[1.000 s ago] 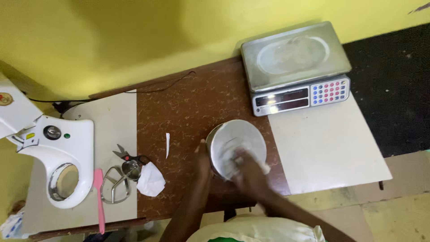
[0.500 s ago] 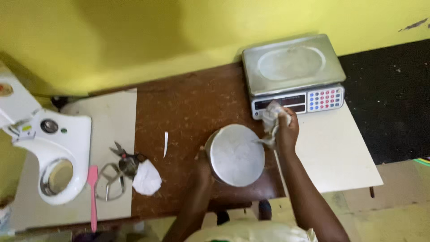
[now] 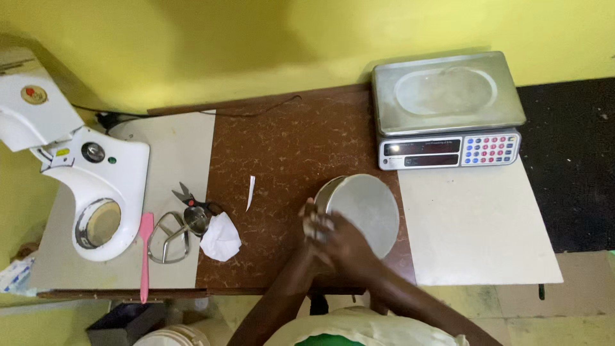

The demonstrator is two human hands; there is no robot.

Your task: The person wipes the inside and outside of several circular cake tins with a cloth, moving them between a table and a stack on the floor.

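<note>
Round metal cake pan [image 3: 362, 214] sits on the brown speckled tabletop [image 3: 282, 154], just below the scale. Your right hand [image 3: 343, 243] has come back from the scale's keypad to the pan's near-left rim, fingers curled; whether the cloth is still in them cannot be told. Your left hand [image 3: 312, 221] has stayed at the pan's left edge, fingers spread against it. The pan's inside looks bare and pale. To the left lie crumpled white paper [image 3: 221, 237], a whisk attachment [image 3: 170, 229], scissors [image 3: 191, 198] and a pink spatula [image 3: 145, 253]. Farther left stands a white stand mixer [image 3: 96, 179]. Beyond the pan, the digital scale [image 3: 448, 109] carries an unloaded steel tray.
</note>
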